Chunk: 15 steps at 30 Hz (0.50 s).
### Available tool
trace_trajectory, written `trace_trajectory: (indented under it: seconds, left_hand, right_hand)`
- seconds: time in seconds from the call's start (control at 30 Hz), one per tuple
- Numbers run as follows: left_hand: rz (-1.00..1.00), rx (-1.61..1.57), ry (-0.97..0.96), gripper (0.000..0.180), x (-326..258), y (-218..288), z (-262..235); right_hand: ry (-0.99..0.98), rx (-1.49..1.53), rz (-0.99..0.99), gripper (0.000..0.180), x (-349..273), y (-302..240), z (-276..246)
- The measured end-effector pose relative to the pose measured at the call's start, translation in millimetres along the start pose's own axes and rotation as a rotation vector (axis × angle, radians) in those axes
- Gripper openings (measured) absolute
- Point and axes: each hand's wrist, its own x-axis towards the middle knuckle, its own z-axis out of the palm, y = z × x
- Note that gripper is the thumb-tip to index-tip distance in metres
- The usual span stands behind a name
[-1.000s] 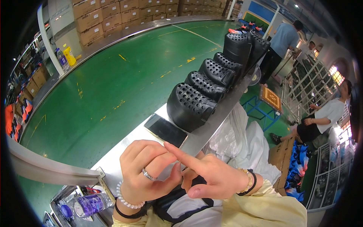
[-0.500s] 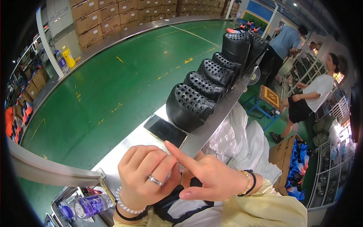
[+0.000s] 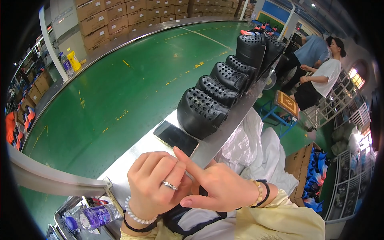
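— Looking down, what containers do you see?

— Low at my left a clear plastic bottle (image 3: 93,217) with a purple label lies on its side in a metal tray (image 3: 60,212); I cannot tell what is in it. Cardboard boxes (image 3: 120,18) are stacked along the far wall, closed. At my right an open carton (image 3: 298,168) sits on the floor with blue things beside it.

— And room to move?

— The steel surface (image 3: 132,160) runs away from me as a narrow strip. Its left edge meets the wide green belt (image 3: 120,80), which is bare; its right edge drops to white plastic bags (image 3: 252,148). Ahead, a dark phone (image 3: 176,138) lies flat, and just past it a row of black perforated shoe pieces (image 3: 202,112) fills the strip.

— Your hands?

— My left hand (image 3: 158,186) is curled loosely, holding nothing, with a ring (image 3: 169,185) on one finger and a bead bracelet (image 3: 138,216) at the wrist. My right hand (image 3: 218,192) has its forefinger stretched out, the tip touching the left fingers just above the ring; the rest is folded, empty. Both hover near the surface's close end, the phone just beyond them.
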Motion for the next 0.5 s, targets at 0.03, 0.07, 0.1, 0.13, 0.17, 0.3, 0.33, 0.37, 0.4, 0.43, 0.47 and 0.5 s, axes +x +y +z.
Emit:
trace_trajectory:
  seconds: [0.03, 0.07, 0.1, 0.13, 0.17, 0.3, 0.33, 0.37, 0.4, 0.43, 0.47, 0.5]
  left_hand:
    - [-0.011, -0.016, 0.038, 0.029, 0, -1, 1]
    - [-0.021, -0.032, 0.076, 0.026, 0, -3, 2]
    - [-0.023, -0.030, 0.076, 0.026, -1, -8, 4]
    - [-0.096, -0.034, 0.120, 0.020, -3, -16, 6]
    - [-0.167, -0.040, 0.165, 0.016, -4, -23, 5]
    - [-0.306, 0.060, 0.372, 0.008, -6, -61, -7]
    - [-0.409, 0.133, 0.443, 0.005, -11, -78, -7]
    - [-0.507, 0.198, 0.516, 0.002, -17, -95, -7]
    - [-0.505, 0.205, 0.521, 0.002, -30, -112, -15]
    - [-0.713, 0.293, 0.488, 0.002, -46, -133, -18]
    - [-0.914, 0.366, 0.456, 0.006, -52, -144, -19]
    - [-0.910, 0.359, 0.460, 0.006, -56, -151, -21]
  right_hand:
    - [-0.002, 0.002, 0.000, 0.092, 0, 0, 0]
    - [-0.006, 0.037, -0.017, 0.092, 1, 0, 0]
    - [-0.010, 0.072, -0.034, 0.092, 1, 0, 0]
    - [-0.012, 0.074, -0.035, 0.092, 0, -1, -2]
    - [-0.017, 0.101, -0.049, 0.093, -3, -3, -5]
    - [-0.041, 0.284, -0.053, 0.092, -5, 3, -9]
    - [-0.045, 0.287, -0.055, 0.092, -5, 7, -8]
    - [-0.063, 0.377, -0.077, 0.090, -6, 9, -9]
    - [-0.087, 0.469, -0.108, 0.088, -6, 5, -8]
    - [-0.092, 0.475, -0.111, 0.088, -4, 8, -6]
    - [-0.126, 0.536, -0.103, 0.087, -4, 8, -9]
    - [-0.160, 0.598, -0.096, 0.085, -4, 7, -11]
